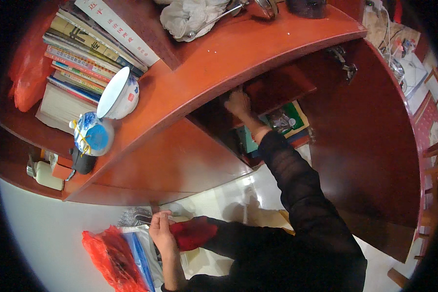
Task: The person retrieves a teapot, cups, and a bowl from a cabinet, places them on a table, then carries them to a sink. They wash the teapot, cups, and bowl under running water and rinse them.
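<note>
My right hand [239, 104] reaches into an open wooden cabinet, near its inner shelf [281, 89]. Its fingers are in shadow, so any hold is hidden. Below that wrist lie a green-covered book [291, 116] and other flat items, partly covered by my forearm. The cabinet's door [365, 157] stands swung out to the right of my arm. My left hand [162, 230] is raised in front of my bent leg with its fingers curled; nothing shows in it, though the inner side is out of sight.
Atop the cabinet [204, 73] stand a row of books [84, 62], a tilted porcelain bowl [120, 95], a blue-and-white jar [93, 135] and a crumpled white bag [189, 16]. A red plastic bag [113, 255] rests on the floor at lower left. Cables [390, 47] lie at upper right.
</note>
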Tool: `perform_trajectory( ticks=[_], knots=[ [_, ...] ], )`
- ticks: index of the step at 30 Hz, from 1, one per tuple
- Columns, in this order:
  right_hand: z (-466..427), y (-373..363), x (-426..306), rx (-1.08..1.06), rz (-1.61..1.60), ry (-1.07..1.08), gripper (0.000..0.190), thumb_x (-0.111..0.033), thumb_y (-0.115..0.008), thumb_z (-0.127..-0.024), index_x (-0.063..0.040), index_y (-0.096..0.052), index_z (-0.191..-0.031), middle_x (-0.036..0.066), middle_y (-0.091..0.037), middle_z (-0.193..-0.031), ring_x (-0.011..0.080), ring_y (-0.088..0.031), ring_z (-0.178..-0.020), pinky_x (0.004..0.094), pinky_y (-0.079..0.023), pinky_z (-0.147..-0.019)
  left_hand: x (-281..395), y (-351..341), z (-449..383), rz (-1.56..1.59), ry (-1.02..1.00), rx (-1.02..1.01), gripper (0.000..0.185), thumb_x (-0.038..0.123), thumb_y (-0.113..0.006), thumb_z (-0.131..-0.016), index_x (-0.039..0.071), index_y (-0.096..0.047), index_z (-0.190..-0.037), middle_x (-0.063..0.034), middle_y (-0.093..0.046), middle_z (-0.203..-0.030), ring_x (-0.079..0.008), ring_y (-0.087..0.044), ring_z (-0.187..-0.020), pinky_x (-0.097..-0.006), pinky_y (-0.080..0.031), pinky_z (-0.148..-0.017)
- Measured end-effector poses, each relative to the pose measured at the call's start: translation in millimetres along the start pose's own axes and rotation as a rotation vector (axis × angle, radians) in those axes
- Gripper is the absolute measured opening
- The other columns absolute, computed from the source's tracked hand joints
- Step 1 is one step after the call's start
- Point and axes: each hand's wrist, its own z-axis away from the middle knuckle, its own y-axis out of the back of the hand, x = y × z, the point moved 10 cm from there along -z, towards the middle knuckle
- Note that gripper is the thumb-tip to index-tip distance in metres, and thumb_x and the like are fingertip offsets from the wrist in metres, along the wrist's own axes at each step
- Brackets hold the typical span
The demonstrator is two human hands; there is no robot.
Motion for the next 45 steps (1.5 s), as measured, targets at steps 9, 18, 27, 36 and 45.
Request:
perform_trajectory(
  ticks=[9, 18, 27, 36, 45],
  knots=[
    [-88.9, -93.5, 77.9, -0.247, -1.035, -0.087, 0.046, -0.032, -0.052, -0.095, -0.006, -0.043, -0.132, 0.015, -0.056, -0.121, 0.0260, -0.062, -0.093, 0.0401, -0.054, -0.080, -24.8, 8.3, 1.4, 0.095, 0.096, 0.048, 0.017, 0.019, -0.055, -0.094, 0.005, -0.062, -0.088, 0.0002, -0.054, -0.062, -0.0065, -0.047, -0.054, -0.0206, -0.037, -0.052],
    [-34.0, -37.4, 89.0, 0.058, -0.932, 0.066, 0.018, -0.013, -0.059, -0.091, 0.000, -0.054, -0.103, 0.010, -0.061, -0.096, 0.0190, -0.063, -0.073, 0.0314, -0.057, -0.066, -10.7, -24.4, -1.4, 0.088, 0.101, -0.019, 0.017, 0.018, -0.054, -0.095, 0.004, -0.062, -0.090, 0.0004, -0.055, -0.065, -0.0062, -0.048, -0.056, -0.0203, -0.038, -0.054],
    [88.3, 103.4, 94.7, 0.313, -0.864, -0.080, 0.018, -0.013, -0.059, -0.091, 0.001, -0.056, -0.101, 0.008, -0.059, -0.097, 0.0171, -0.063, -0.076, 0.0311, -0.056, -0.073, -16.9, -75.2, 11.7, 0.104, 0.159, -0.278, 0.016, 0.012, -0.055, -0.094, 0.002, -0.064, -0.103, -0.0044, -0.065, -0.084, -0.0113, -0.059, -0.077, -0.0226, -0.045, -0.073],
    [208.3, 159.7, 22.5, -0.044, -1.148, 0.010, 0.013, -0.010, -0.059, -0.091, 0.000, -0.056, -0.098, 0.007, -0.061, -0.094, 0.0164, -0.065, -0.079, 0.0295, -0.054, -0.075, 30.9, -182.1, 32.0, 0.408, 0.261, -0.708, 0.051, 0.038, -0.060, -0.091, 0.003, -0.049, -0.128, -0.0154, -0.062, -0.116, -0.0172, -0.054, -0.107, -0.0315, -0.042, -0.093],
    [265.6, 137.3, -54.0, -0.466, -1.018, 0.290, 0.014, -0.001, -0.066, -0.083, 0.002, -0.057, -0.093, 0.011, -0.053, -0.115, 0.0178, -0.060, -0.093, 0.0339, -0.054, -0.082, 34.6, -196.5, 52.5, 0.846, 0.444, -0.635, 0.062, 0.057, -0.048, -0.091, 0.005, -0.049, -0.126, -0.0125, -0.058, -0.122, -0.0265, -0.057, -0.110, -0.0442, -0.047, -0.093]
  ],
)
